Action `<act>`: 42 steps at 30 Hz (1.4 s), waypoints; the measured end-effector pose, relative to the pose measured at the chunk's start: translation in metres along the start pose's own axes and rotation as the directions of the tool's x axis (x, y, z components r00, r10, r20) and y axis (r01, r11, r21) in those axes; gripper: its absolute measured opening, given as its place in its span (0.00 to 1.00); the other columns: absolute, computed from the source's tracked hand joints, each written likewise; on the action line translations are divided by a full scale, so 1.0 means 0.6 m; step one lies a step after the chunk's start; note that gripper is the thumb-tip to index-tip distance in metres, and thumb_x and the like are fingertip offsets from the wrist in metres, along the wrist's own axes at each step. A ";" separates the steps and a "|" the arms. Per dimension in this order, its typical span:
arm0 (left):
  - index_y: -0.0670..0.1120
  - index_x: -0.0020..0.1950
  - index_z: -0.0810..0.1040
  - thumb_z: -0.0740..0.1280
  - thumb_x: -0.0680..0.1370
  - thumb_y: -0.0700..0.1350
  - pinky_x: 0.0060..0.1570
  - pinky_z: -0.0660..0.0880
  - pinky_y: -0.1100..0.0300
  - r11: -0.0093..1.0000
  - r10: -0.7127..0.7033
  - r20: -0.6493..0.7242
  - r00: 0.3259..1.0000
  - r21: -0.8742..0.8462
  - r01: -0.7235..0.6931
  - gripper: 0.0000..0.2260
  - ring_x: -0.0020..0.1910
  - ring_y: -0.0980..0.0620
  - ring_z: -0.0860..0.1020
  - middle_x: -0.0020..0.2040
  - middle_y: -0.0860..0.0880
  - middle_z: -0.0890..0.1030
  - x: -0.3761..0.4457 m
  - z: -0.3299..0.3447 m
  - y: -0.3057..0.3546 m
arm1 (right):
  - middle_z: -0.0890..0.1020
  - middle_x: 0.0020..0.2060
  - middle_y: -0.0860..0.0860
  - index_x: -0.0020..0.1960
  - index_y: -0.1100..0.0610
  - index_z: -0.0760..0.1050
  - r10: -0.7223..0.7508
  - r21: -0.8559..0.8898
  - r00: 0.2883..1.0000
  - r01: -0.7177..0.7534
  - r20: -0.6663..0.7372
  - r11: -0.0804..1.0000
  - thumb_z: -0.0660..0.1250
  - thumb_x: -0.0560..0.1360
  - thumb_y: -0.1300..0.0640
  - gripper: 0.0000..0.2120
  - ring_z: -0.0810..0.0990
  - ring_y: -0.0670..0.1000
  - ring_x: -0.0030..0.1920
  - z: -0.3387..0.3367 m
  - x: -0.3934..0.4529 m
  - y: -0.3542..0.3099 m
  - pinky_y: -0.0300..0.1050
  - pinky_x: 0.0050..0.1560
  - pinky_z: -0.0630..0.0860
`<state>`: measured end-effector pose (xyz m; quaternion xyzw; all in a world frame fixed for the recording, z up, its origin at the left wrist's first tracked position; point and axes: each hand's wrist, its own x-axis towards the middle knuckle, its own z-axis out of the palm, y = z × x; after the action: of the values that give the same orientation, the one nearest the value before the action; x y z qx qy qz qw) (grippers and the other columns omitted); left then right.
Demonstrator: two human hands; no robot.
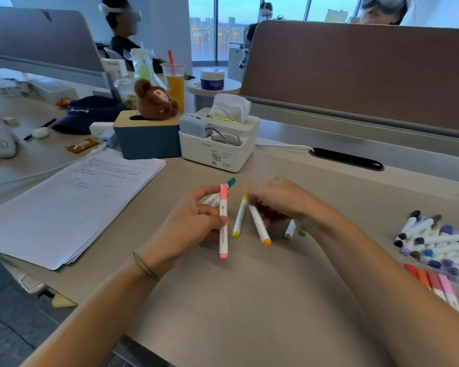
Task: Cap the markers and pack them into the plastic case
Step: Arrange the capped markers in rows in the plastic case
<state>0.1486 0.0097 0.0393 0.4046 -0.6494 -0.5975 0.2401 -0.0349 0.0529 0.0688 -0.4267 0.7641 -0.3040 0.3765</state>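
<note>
My left hand (194,221) grips a bundle of white markers; the pink-capped marker (223,221) stands out in front and a teal cap (231,182) pokes out above. My right hand (278,205), blurred, holds an orange-capped marker (260,227) slanted down toward the desk. A yellow-capped marker (239,217) lies between the hands. Two more marker ends (290,230) peek out under my right hand. The clear plastic case (453,282) sits at the right edge with red, orange and pink markers (435,283) in it.
A heap of blue, purple and dark markers (435,242) lies above the case. A paper stack (72,205) lies left. A blue tissue box (146,137) and a white tissue box (219,140) stand behind the hands. A brown partition (355,75) rises at the back.
</note>
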 end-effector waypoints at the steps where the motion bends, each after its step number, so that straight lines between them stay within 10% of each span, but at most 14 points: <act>1: 0.54 0.74 0.69 0.69 0.78 0.33 0.41 0.84 0.51 1.000 0.005 0.033 0.999 -0.009 -0.005 0.29 0.40 0.45 0.85 0.40 0.42 0.84 -0.001 0.014 0.005 | 0.78 0.24 0.55 0.35 0.61 0.76 0.007 0.015 1.000 -0.007 0.003 1.000 0.65 0.74 0.58 0.10 0.75 0.52 0.24 -0.010 -0.015 0.012 0.39 0.28 0.72; 6: 0.53 0.76 0.66 0.69 0.76 0.29 0.31 0.78 0.65 0.998 0.067 0.171 0.983 -0.026 -0.064 0.34 0.32 0.53 0.83 0.38 0.46 0.81 -0.009 0.099 0.032 | 0.81 0.27 0.54 0.42 0.61 0.77 0.034 0.072 0.997 -0.030 -0.062 0.997 0.63 0.75 0.63 0.05 0.78 0.52 0.27 -0.070 -0.080 0.079 0.40 0.29 0.75; 17: 0.52 0.68 0.72 0.71 0.77 0.34 0.42 0.84 0.52 0.964 0.211 0.430 0.878 0.057 -0.260 0.23 0.41 0.42 0.85 0.40 0.43 0.86 -0.006 0.325 0.080 | 0.73 0.29 0.52 0.44 0.60 0.75 0.238 0.267 0.949 -0.180 -0.206 0.947 0.63 0.78 0.59 0.06 0.69 0.47 0.26 -0.209 -0.233 0.231 0.41 0.28 0.67; 22: 0.49 0.64 0.75 0.73 0.76 0.37 0.36 0.83 0.58 0.947 0.229 0.474 0.850 0.094 -0.308 0.19 0.37 0.46 0.86 0.39 0.45 0.86 -0.010 0.406 0.092 | 0.79 0.28 0.51 0.42 0.60 0.82 0.194 0.077 0.929 -0.179 -0.315 0.981 0.73 0.76 0.44 0.18 0.73 0.45 0.24 -0.240 -0.278 0.272 0.38 0.27 0.70; 29: 0.45 0.65 0.78 0.72 0.77 0.37 0.38 0.84 0.55 0.959 0.198 0.551 0.811 0.061 -0.276 0.17 0.36 0.46 0.86 0.41 0.43 0.85 -0.010 0.466 0.090 | 0.77 0.22 0.46 0.39 0.59 0.82 0.220 0.030 0.908 -0.224 -0.357 0.974 0.77 0.72 0.51 0.12 0.73 0.44 0.23 -0.259 -0.306 0.307 0.38 0.28 0.71; 36: 0.58 0.65 0.76 0.74 0.74 0.53 0.41 0.70 0.70 0.520 0.252 0.616 0.746 0.564 -0.641 0.20 0.44 0.62 0.76 0.47 0.59 0.78 -0.001 0.466 0.070 | 0.81 0.24 0.48 0.39 0.58 0.81 0.354 0.035 0.871 -0.364 -0.340 0.931 0.75 0.75 0.53 0.10 0.73 0.43 0.20 -0.259 -0.301 0.329 0.39 0.28 0.71; 42: 0.59 0.69 0.72 0.75 0.71 0.59 0.56 0.76 0.57 0.443 0.210 0.653 0.728 0.600 -0.666 0.28 0.56 0.56 0.74 0.56 0.57 0.76 0.003 0.466 0.066 | 0.83 0.27 0.49 0.45 0.57 0.82 0.365 -0.032 0.881 -0.392 -0.300 0.920 0.75 0.76 0.52 0.08 0.75 0.45 0.23 -0.255 -0.287 0.335 0.39 0.29 0.72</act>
<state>-0.0841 0.1690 0.0297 0.1115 -0.9674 -0.2271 0.0095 -0.1871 0.3170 0.0469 -0.2371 0.8922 -0.2482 0.2934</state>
